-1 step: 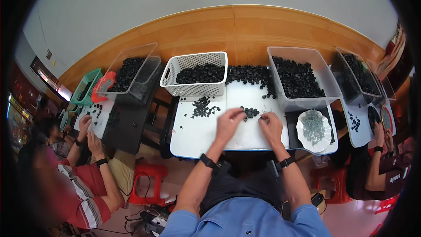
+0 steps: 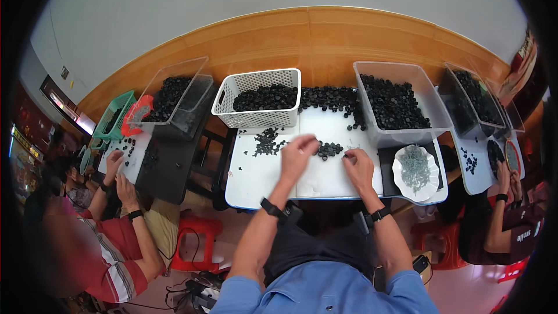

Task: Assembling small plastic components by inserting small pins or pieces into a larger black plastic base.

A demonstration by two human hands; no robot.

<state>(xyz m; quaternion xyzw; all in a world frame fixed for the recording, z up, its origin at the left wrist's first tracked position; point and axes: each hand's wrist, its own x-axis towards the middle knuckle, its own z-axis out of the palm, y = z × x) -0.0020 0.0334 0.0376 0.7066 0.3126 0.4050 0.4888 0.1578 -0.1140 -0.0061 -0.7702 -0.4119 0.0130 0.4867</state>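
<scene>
On the white table (image 2: pixel 261 180), a group of small round black caps (image 2: pixel 329 149) lies between my two hands. My left hand (image 2: pixel 297 156) is just left of these caps, over the tabletop, its fingers smeared by motion. To the right of the group, my right hand (image 2: pixel 359 167) is closed, thumb and forefinger pinched on a small black piece at its fingertips, which looks like one of the caps. A loose heap of smaller black pieces (image 2: pixel 267 142) lies beyond my left hand.
Behind stand a white perforated basket (image 2: pixel 256 118) and a clear tub (image 2: pixel 407 137), both holding black parts, with more caps (image 2: pixel 331 98) between. A white scalloped plate (image 2: pixel 430 189) of small translucent pieces rests at right. People work at both sides.
My left hand has moved left, away from the group of caps and toward the smaller pieces. The right hand stays in nearly the same place.
</scene>
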